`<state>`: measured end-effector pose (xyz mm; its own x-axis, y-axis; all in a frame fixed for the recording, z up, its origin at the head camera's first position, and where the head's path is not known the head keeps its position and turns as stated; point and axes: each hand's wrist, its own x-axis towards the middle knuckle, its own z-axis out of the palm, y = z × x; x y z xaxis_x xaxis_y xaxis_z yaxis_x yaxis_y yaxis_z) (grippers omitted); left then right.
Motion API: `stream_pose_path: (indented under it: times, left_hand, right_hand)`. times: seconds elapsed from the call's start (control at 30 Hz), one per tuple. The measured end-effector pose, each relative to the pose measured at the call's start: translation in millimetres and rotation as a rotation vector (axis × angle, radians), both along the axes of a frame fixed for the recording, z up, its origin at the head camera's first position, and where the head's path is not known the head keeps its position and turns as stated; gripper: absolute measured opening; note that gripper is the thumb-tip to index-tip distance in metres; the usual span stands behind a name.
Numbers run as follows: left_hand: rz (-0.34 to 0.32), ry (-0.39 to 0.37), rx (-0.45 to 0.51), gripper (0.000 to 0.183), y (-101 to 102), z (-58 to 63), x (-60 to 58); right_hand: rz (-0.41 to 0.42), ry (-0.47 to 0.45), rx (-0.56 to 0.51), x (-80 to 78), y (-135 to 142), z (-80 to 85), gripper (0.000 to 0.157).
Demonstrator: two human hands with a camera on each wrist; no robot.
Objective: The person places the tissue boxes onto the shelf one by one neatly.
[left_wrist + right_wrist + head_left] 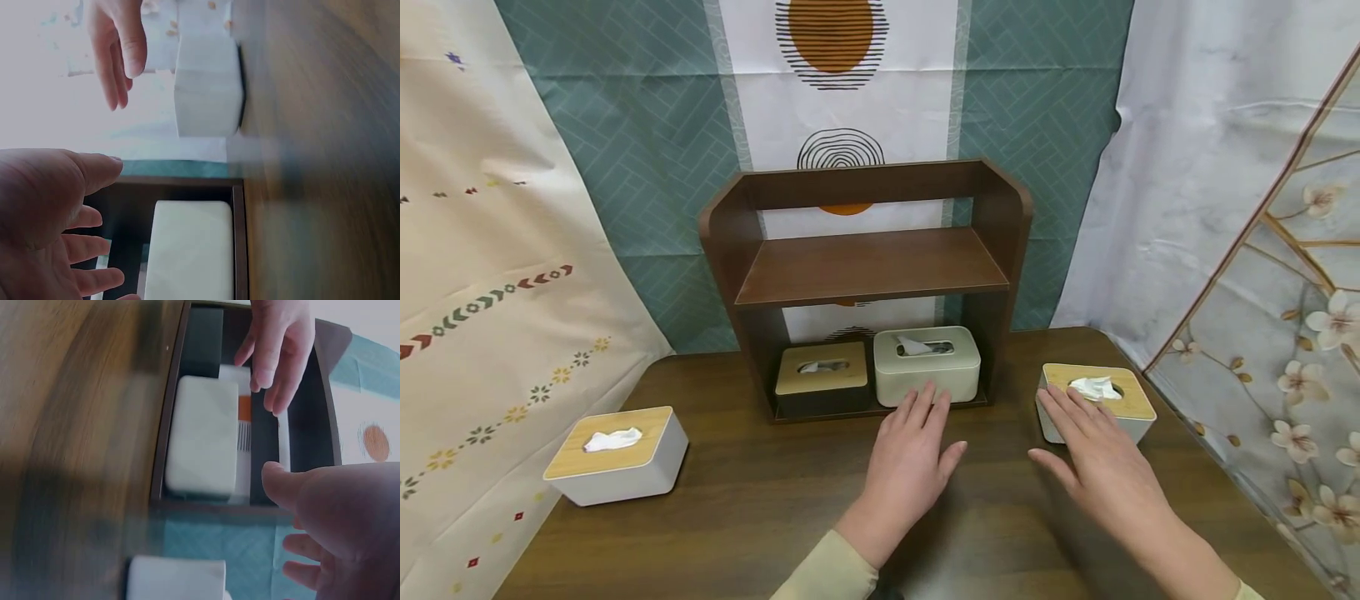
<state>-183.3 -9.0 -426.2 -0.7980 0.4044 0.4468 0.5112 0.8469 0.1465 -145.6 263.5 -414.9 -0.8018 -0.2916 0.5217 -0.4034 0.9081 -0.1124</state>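
Observation:
My left hand hovers over the table in front of the brown shelf, its fingers extended toward a cream tissue box on the lower level. In the left wrist view a gap shows between the left hand and that tissue box. To the right, my right hand is held up with straight fingers, overlapping a white tissue box with a wooden lid in the head view. Neither hand holds anything. A black tissue box with a wooden lid sits left of the cream one.
Another white tissue box with a wooden lid stands at the left of the dark wooden table. The shelf's upper board bears nothing. Patterned cloths hang behind and along both sides.

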Motion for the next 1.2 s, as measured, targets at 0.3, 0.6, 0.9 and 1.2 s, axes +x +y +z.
stream_pose_path:
  times: [0.3, 0.6, 0.9, 1.2]
  left_hand:
    - [-0.035, -0.011, -0.014, 0.067, 31, 1.7, -2.3]
    - [-0.065, -0.050, -0.032, 0.067, 62, 1.9, -5.8]
    - [-0.082, -0.059, -0.065, 0.068, 90, -1.2, -10.8]
    - [-0.106, -0.064, -0.097, 0.070, 117, -2.1, -18.1]
  right_hand:
    - [-0.049, 0.024, -0.014, 2.4, 36, -4.1, 0.088]
    - [-0.090, 0.009, -0.014, 4.3, 64, -5.7, 0.085]
    - [-0.147, -0.025, -0.016, -0.2, 82, -10.5, 0.086]
    - [-0.172, -0.006, -0.028, -1.4, 100, -18.2, 0.082]
